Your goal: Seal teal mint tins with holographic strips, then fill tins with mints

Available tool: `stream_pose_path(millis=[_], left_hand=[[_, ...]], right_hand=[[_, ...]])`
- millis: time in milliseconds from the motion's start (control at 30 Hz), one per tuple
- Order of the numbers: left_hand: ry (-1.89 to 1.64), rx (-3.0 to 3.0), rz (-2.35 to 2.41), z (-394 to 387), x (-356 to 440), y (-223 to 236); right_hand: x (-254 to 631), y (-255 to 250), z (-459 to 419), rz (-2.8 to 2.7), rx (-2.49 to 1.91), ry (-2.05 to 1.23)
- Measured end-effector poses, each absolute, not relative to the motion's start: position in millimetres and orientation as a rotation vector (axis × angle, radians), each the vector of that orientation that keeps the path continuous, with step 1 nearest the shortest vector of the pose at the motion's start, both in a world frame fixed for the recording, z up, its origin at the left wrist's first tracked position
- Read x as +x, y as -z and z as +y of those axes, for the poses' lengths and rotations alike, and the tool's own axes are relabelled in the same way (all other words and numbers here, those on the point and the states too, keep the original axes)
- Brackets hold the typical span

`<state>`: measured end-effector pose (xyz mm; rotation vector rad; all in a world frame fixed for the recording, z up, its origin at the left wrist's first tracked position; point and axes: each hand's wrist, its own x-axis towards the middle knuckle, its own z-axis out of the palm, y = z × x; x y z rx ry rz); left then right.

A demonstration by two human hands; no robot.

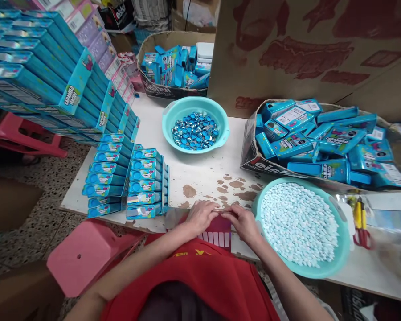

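1. We stand at a worn white counter (183,171), its paint chipped away in patches just beyond our hands.
2. On our left, a tall stack of blue boxes (43,71) fills the corner of the view.
3. At the far right sits an open carton (270,170), heaped with loose blue packs (341,138).
4. Nearer, just beside our right forearm, a turquoise basin (345,249) is full of small pale pieces (300,223).
5. Straight ahead, a smaller turquoise bowl (187,104) holds blue and silver caps (195,131).
6. Directly before us, at the counter's near edge, lies a purple sheet (217,238) with a row of pale rectangles.
7. Our left hand (202,217) and right hand (243,222) meet over its top edge.
8. On both hands the fingers (210,206) are bent inward, tips close together at that edge; we cannot tell whether they pinch it or only rest there.
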<state>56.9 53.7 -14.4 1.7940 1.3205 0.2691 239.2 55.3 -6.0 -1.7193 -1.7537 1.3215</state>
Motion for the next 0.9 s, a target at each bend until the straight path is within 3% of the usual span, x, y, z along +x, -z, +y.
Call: stream_pose_path(millis=[167, 467, 700, 900], left_hand=[[-0.175, 1.851, 1.31, 52, 57, 18], [-0.236, 1.748, 1.323, 61, 53, 22], [-0.247, 1.734, 1.284, 59, 49, 23], [-0.158, 1.776, 1.28, 59, 47, 26]], right_hand=[[241, 12, 50, -1.537, -1.73, -1.425], [239, 5, 49, -1.663, -1.799, -1.247], [244, 12, 50, -1.61, -1.785, -1.368], [248, 10, 52, -1.817, -1.754, -1.265]])
